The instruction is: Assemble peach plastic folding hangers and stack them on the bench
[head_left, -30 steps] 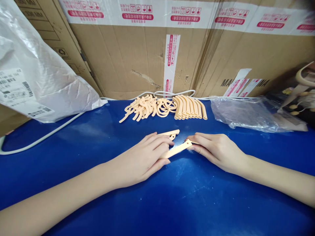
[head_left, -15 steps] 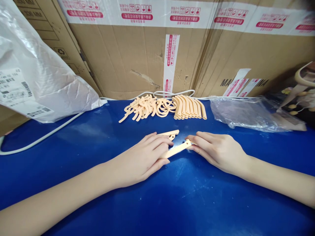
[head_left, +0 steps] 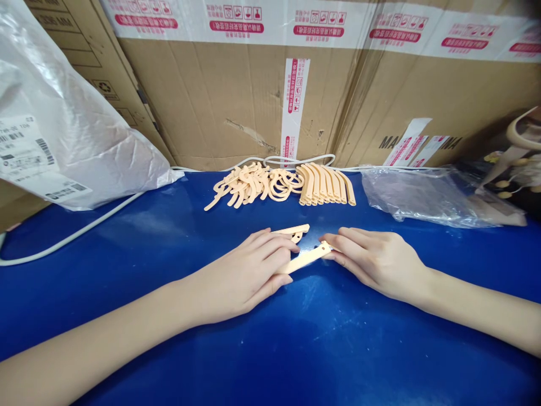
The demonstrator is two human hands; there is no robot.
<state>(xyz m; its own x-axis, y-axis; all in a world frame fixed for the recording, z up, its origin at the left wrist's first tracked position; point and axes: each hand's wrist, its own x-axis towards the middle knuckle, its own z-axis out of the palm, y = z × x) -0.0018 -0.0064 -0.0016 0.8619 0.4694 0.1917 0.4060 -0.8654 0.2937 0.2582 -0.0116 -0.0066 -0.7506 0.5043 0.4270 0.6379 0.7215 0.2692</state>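
My left hand is closed around a straight cream plastic bar, which slants up to the right and has a hole near its far end. Beyond its fingers, a second cream piece with a small holed tab sticks out; how the two join is hidden under the hand. My right hand pinches at the bar's holed end, its fingertips touching a small cream bit there that is too hidden to name. Behind the hands lie a heap of curved cream hook-like pieces and a neat row of bent cream bars.
Cardboard boxes wall off the back of the blue table. A white plastic parcel bag leans in at left, beside a white cable. A clear plastic bag lies at right.
Hands and pieces keep nearly the same pose. The view has shifted very slightly.
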